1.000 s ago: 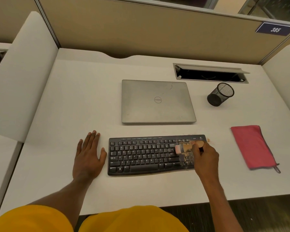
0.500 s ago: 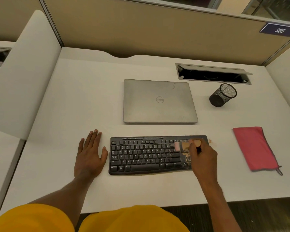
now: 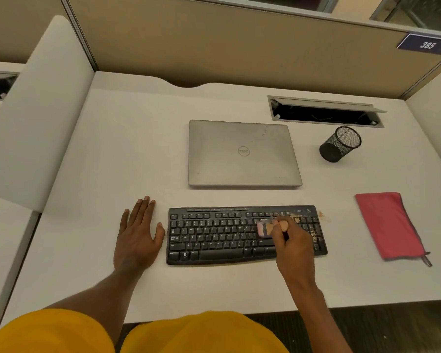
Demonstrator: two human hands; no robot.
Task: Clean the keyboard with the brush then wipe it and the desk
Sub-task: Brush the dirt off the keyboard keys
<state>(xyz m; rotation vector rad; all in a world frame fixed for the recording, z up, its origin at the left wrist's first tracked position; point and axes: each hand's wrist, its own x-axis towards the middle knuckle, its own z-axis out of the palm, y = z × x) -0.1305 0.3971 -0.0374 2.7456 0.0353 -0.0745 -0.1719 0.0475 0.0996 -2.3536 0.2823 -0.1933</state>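
I see one flat black keyboard at the near middle of the white desk. The right hand grips one small wooden brush on its right keys. The left hand lies flat just beside its left end. One red cloth, one shut silver laptop and one black mesh cup sit apart.
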